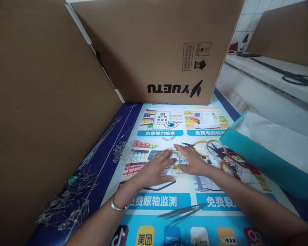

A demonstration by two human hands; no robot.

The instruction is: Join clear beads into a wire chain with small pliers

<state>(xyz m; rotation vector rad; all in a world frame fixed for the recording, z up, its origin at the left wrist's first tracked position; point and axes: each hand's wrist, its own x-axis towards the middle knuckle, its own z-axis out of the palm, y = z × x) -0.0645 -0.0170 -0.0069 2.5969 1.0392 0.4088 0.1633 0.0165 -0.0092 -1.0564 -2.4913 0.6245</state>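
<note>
My left hand point(156, 168) rests on the printed sheet, its fingers stretched out and the thumb apart. Opposite it, my right hand point(193, 163) also lies with fingers extended and spread. Between and partly under the fingertips of both is a thin bent-wire piece point(179, 169) with loops and what look like small clear beads; its exact shape is hard to make out. Just beyond the hands is a short curved row of clear beads point(168, 138). To the left lies a pile of clear beads point(124, 152), with a few pinkish ones at its edge.
Yellow-handled pliers point(200, 147), a wire coil point(223, 146) and red-handled scissors point(228, 159) lie at right, beside a teal box point(261, 153). Straight wires point(182, 212) lie in front. Tangled wire pieces point(66, 205) sit at left. Cardboard point(154, 51) stands behind.
</note>
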